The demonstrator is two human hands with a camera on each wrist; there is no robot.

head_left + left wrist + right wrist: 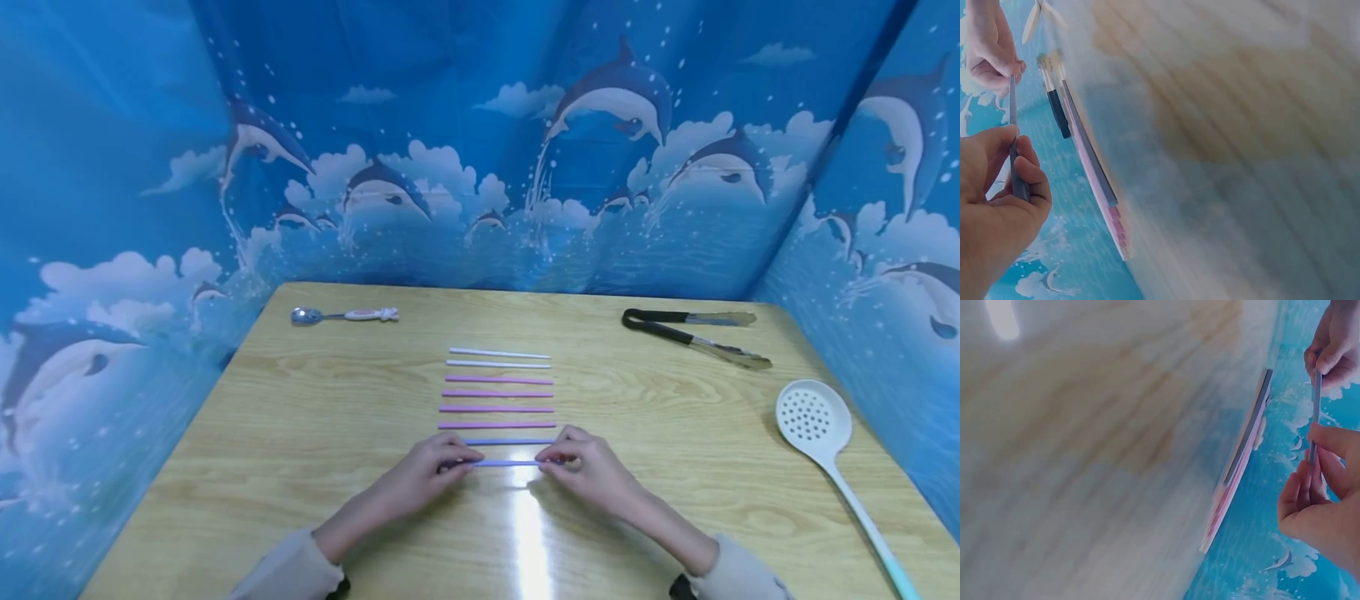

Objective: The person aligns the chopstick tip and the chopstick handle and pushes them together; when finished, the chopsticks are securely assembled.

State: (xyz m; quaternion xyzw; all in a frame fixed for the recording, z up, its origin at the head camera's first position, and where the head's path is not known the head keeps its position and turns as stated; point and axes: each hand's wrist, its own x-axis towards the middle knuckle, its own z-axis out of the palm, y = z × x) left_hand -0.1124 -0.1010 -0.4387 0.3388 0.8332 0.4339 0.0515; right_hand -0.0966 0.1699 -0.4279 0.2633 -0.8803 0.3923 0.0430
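Note:
A blue-purple chopstick (507, 462) stretches between both hands, lifted above the tabletop in the wrist views. My left hand (438, 468) pinches one end with thumb and fingers. The other end is pinched by my right hand (583, 467). Just beyond it lies a second blue-purple chopstick (510, 442), parallel to the held one. Farther back several pink chopsticks (497, 409) lie in spaced rows. Behind those rest two white chopsticks (498, 364), the rearmost slightly slanted. In the left wrist view, the held chopstick (1013, 103) runs from the left fingers up to the right hand.
A spoon (345, 315) with a decorated handle lies at the table's back left. Black-handled tongs (675, 329) lie spread at the back right. On the right side rests a white slotted skimmer (816, 421). A dolphin-print curtain (450, 167) surrounds the wooden table (300, 400).

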